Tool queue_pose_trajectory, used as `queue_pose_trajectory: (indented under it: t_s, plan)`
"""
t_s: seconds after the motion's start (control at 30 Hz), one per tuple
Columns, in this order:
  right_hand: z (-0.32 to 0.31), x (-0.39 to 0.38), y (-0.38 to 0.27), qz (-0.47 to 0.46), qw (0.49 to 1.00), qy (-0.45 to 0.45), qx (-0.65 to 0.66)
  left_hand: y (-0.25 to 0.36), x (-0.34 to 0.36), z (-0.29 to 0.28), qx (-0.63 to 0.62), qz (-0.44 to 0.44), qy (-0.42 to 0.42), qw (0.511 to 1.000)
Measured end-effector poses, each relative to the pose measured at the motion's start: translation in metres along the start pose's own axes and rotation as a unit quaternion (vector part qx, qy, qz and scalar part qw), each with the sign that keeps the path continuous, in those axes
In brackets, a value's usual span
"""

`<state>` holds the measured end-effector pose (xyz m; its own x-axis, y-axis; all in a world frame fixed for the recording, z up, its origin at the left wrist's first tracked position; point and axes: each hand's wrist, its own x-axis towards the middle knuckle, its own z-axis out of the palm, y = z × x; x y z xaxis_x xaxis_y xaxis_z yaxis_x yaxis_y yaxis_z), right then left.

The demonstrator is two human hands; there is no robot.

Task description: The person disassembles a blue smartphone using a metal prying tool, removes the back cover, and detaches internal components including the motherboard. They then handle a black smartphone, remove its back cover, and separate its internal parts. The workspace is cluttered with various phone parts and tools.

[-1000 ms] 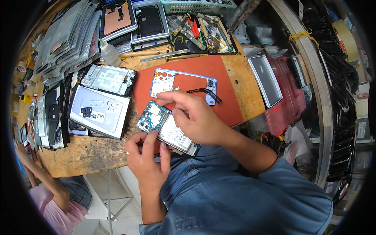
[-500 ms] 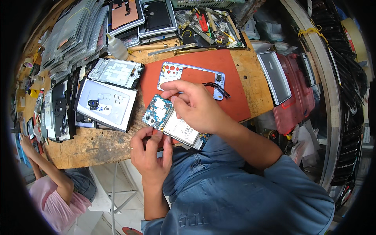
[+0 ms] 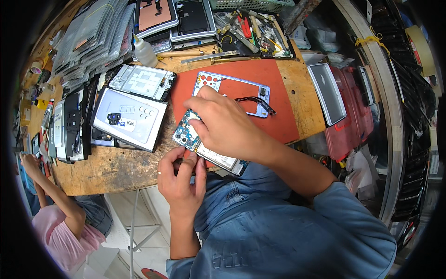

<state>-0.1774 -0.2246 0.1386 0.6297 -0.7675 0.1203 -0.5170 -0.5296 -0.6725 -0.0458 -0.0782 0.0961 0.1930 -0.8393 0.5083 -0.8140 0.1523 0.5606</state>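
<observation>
At the near edge of the worktop, an opened phone is held over the red mat, circuit board facing up, far end seemingly past the edge above the lap. Left hand: fingers bunched narrow at the phone's near side; whether the edge is pinched or only touched cannot be told. Right hand: index finger and thumb bent over the board, a small gap between; whether anything is held cannot be told, view blocked by the hand.

Main risk, as judged: phone tipped off toward the lap if the left-hand support slips, since the overhanging end looks unsupported. Small board connectors could be bent or torn if pressed askew by the right fingers, with sight blocked. Bare parts could be smudged by skin. Purple frame and black flex cable lie just beyond; the cable could be snagged by the right wrist.
</observation>
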Motion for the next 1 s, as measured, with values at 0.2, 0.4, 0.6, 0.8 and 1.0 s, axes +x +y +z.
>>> queue_pose_trajectory:
  t_s: [0.2, 0.4, 0.6, 0.8, 1.0]
  plan:
    - [0.005, 0.001, 0.007, -0.03, 0.999, 0.025, 0.034, 0.001, 0.0, 0.001, 0.01, 0.001, -0.001, 1.0]
    - [-0.029, -0.019, 0.011, -0.073, 0.994, 0.084, 0.021, -0.001, -0.004, 0.004, 0.0, -0.003, 0.001, 1.0]
    - [-0.114, 0.025, 0.082, 0.024, 0.988, 0.15, 0.003, -0.003, -0.001, 0.006, 0.009, 0.015, 0.007, 1.0]
    - [-0.077, 0.056, 0.076, -0.1, 0.98, 0.019, -0.173, -0.002, 0.001, 0.005, -0.012, -0.003, 0.015, 1.0]
    - [-0.068, 0.073, 0.087, -0.153, 0.96, 0.015, -0.235, -0.001, 0.0, 0.005, -0.012, 0.008, 0.017, 1.0]
